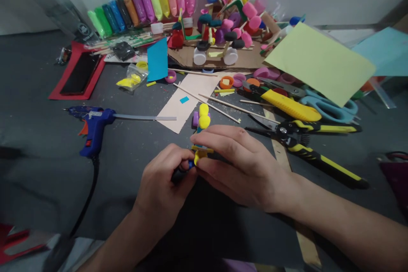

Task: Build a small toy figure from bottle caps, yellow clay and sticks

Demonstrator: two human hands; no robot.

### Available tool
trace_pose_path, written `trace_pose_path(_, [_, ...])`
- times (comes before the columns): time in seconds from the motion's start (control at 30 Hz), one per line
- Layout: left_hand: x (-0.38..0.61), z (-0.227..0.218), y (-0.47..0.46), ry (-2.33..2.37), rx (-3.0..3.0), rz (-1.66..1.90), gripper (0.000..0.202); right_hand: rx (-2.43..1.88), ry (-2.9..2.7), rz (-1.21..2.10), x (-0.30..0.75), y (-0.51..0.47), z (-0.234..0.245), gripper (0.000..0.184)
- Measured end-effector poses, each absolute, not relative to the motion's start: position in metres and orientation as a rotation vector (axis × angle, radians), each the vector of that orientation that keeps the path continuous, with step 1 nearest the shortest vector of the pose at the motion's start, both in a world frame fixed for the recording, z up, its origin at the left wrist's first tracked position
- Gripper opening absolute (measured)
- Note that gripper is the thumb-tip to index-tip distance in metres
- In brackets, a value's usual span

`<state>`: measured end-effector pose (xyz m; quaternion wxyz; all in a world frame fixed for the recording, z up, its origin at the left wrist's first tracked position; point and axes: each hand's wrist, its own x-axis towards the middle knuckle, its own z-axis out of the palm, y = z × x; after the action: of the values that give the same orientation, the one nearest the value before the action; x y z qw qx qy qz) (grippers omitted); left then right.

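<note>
A small craft model of yellow clay balls, a purple piece and thin yellow sticks stands on the dark table, just beyond my hands. My right hand curls over its lower part, fingers pinched on the yellow stick piece. Close beside it, my left hand is closed around the model's dark blue lower end. Both hands touch the model from opposite sides.
A blue glue gun lies to the left, cord trailing toward me. Yellow-handled pliers, a yellow utility knife, blue scissors, skewers and a pink paper sheet lie beyond. Clay packs, a bottle-cap structure and coloured paper fill the back.
</note>
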<state>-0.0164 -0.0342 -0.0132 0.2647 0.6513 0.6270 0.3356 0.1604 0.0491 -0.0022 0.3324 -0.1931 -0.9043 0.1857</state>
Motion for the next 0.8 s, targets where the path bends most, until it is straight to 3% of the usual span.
trace_pose_path(0.17, [-0.016,-0.013,-0.034,1.679,1.713,0.900,0.014,-0.512,-2.345,0.523,0.161,0.048,-0.003,0.026])
trace_pose_path(0.63, [-0.015,-0.012,-0.035,1.682,1.682,0.900,0.011,-0.424,-2.375,0.403,0.166,0.051,-0.003,0.014])
trace_pose_path(0.8, [-0.015,-0.005,-0.037,1.636,1.594,0.930,0.012,-0.619,-2.307,0.504,0.171,0.058,-0.004,0.022])
